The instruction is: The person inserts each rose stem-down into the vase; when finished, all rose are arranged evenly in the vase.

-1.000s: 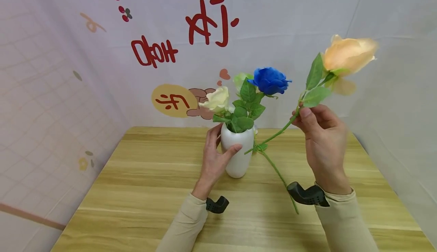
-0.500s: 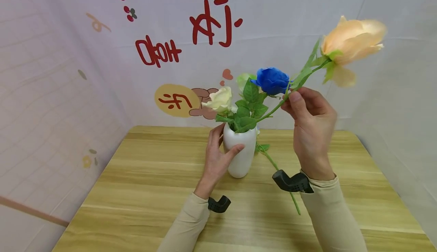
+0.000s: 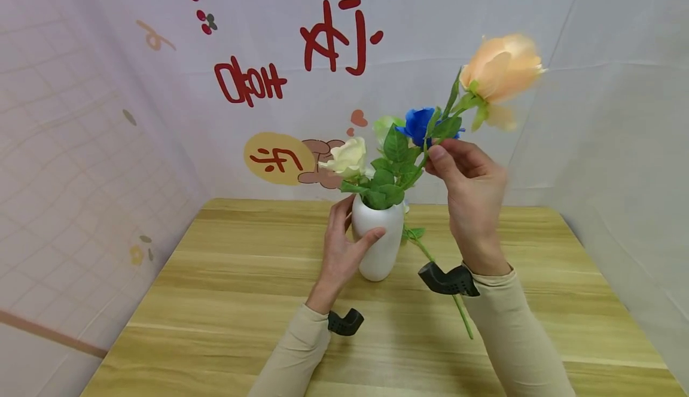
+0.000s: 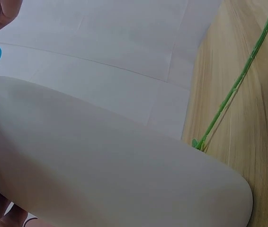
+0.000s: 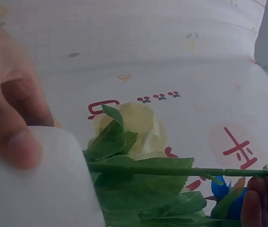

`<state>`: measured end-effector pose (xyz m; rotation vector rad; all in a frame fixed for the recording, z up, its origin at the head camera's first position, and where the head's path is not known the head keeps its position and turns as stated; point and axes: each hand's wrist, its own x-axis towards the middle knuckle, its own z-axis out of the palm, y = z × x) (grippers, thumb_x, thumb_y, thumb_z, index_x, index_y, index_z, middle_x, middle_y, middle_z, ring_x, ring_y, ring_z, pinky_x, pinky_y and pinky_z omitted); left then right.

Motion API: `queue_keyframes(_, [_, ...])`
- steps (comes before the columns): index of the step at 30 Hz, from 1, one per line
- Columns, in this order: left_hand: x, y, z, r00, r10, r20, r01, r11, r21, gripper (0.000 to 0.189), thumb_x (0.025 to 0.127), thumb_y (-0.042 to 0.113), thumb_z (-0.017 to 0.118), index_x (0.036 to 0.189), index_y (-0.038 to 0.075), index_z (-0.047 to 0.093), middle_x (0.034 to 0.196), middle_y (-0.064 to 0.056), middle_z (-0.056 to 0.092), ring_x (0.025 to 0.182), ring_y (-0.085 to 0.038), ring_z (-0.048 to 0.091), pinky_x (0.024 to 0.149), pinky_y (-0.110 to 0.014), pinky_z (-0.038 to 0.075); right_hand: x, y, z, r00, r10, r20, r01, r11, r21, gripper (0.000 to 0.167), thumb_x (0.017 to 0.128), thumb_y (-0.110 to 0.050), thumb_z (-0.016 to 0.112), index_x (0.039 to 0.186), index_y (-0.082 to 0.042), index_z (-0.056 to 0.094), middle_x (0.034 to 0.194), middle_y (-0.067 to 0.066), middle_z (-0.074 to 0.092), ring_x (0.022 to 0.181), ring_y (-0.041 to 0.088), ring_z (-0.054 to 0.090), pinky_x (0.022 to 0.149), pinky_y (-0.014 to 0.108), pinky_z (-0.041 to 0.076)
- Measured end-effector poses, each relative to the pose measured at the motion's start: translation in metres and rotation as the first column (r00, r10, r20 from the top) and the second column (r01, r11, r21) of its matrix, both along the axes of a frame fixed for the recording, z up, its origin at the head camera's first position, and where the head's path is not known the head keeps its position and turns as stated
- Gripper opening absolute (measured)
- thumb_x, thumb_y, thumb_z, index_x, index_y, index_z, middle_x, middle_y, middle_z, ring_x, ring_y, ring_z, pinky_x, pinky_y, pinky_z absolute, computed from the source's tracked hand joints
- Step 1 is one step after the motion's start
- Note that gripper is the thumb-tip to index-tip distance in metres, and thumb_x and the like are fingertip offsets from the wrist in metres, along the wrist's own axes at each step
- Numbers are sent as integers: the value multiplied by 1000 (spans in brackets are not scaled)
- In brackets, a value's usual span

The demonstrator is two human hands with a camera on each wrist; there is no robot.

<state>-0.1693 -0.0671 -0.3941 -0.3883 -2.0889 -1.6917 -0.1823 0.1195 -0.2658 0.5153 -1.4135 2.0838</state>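
Note:
My left hand [image 3: 341,247] grips the white vase [image 3: 379,262], fingers behind it and thumb across its front. In the vase stand a cream rose [image 3: 346,158], a pale green flower [image 3: 386,127] and a blue rose [image 3: 416,127], with green leaves [image 3: 384,188] at the mouth. Above and to the right, my right hand [image 3: 473,197] pinches the stem of a peach rose [image 3: 500,71] between thumb and fingers. Its bloom tilts up to the right. In the right wrist view the green stem [image 5: 172,171] runs to the vase rim; its lower end is hidden.
Another flower's green stem [image 3: 464,319] lies on the wooden table [image 3: 231,301], right of the vase and partly behind it. A white wall cloth [image 3: 457,14] with red lettering hangs behind the table, and more cloth stands at both sides.
My right hand has moved left with the peach rose; its stem end rose from in front of the vase to the mouth. My left hand stays on the vase.

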Motion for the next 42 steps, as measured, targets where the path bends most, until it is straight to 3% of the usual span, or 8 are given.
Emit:
queue_keyframes(8, [-1,1,-3,1000,0,4,0,1000,4,83,88,40,84,154,11,45,148,-9,46,136,-24,50,116,-44,42,-5,-5,-21,995,-62,83,47,984,173,23,97,-13,75,104,9,74,90,8,76,77,20,73,80,33,63])
queue_keyframes(14, [-2,1,-2,1000,3,2,-3,1000,2,81,88,35,85,154,11,45,148,-9,47,136,-24,50,116,-44,42,-6,-8,-29,988,-68,142,31,968,248,25,98,-17,75,103,7,74,88,7,75,79,20,74,81,33,63])
queue_keyframes(21, [-2,2,-2,1000,-3,9,3,1000,3,80,89,35,85,154,12,45,148,-8,46,136,-23,49,117,-43,41,-6,-7,-40,973,-148,175,67,913,402,26,98,-24,75,105,1,77,85,4,74,80,22,71,77,28,60])
queue_keyframes(26, [-2,1,-1,1000,4,6,-4,1000,-3,81,89,36,84,155,13,44,148,-8,46,136,-23,49,116,-43,42,-7,-8,-48,968,-177,180,82,894,440,27,97,-26,76,106,0,78,90,7,75,84,27,72,76,25,60])
queue_keyframes(32, [0,1,-2,1000,-1,9,1,1000,5,79,90,36,84,155,13,45,148,-9,46,136,-24,49,116,-47,41,-8,-12,-60,961,-197,192,73,856,512,27,97,-27,76,104,-1,79,96,9,75,83,18,70,72,22,56])
queue_keyframes(38, [1,0,-1,1000,8,16,-8,1000,-8,81,89,36,84,155,11,44,149,-9,45,137,-24,48,117,-44,41,-6,-14,-72,961,-186,205,54,853,519,23,98,-23,76,102,0,80,102,12,72,90,14,71,80,21,58])
queue_keyframes(42, [1,-1,-1,1000,7,27,-7,1000,-10,83,89,41,83,156,10,44,150,-10,44,137,-25,48,117,-42,41,-5,-15,-80,963,-152,222,23,869,494,22,97,-19,76,102,3,79,106,12,67,95,20,73,84,23,59])
